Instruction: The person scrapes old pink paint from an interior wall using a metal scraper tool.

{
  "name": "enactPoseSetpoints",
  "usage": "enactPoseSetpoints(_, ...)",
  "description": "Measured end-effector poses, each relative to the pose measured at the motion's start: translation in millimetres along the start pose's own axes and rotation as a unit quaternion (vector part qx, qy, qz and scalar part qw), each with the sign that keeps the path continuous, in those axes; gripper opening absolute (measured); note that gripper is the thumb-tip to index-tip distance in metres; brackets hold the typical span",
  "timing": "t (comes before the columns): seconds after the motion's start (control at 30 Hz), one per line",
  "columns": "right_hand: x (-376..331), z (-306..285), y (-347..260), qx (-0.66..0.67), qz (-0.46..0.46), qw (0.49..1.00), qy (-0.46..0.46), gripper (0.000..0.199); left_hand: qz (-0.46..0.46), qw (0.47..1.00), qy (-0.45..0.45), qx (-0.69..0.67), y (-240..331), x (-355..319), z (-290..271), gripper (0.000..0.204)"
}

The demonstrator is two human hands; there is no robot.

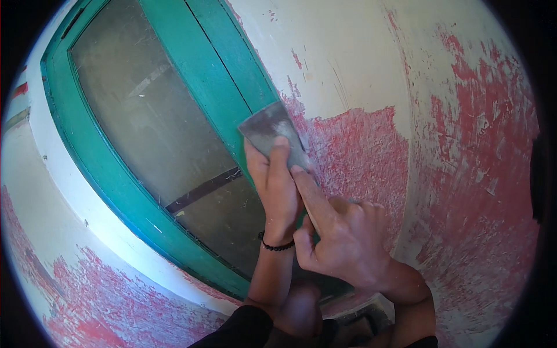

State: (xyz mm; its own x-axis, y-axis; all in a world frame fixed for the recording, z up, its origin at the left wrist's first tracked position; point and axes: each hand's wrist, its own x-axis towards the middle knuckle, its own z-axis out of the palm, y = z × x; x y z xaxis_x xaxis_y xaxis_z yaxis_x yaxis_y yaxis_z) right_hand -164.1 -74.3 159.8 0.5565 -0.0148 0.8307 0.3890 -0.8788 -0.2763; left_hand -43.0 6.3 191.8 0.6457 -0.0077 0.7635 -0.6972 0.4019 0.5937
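A wide metal scraper blade (268, 126) lies flat against the wall, right at the edge of the green window frame (200, 64). My left hand (275, 185), with a black bead bracelet at the wrist, presses its fingers on the blade. My right hand (342, 238) grips the scraper's handle below, index finger stretched along the blade. Both hands hold the scraper. The wall (360, 58) is cream paint, scraped to red (360, 156) beside the blade.
A dusty window pane (145, 116) with a dark crossbar fills the green frame on the left. More patchy red scraped areas show on the right wall (487, 174) and at the lower left (87, 301).
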Motion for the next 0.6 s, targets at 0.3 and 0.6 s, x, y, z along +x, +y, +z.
enactPoseSetpoints(0.3,1,7,-8,0.001,-0.016,0.999,0.047,0.069,-0.012,0.998,-0.013,-0.065,15,5,-1,0.026)
enactPoseSetpoints(0.6,-3,7,-11,-0.025,-0.015,0.999,0.039,0.068,-0.033,0.997,-0.033,-0.062,5,0,-9,0.043)
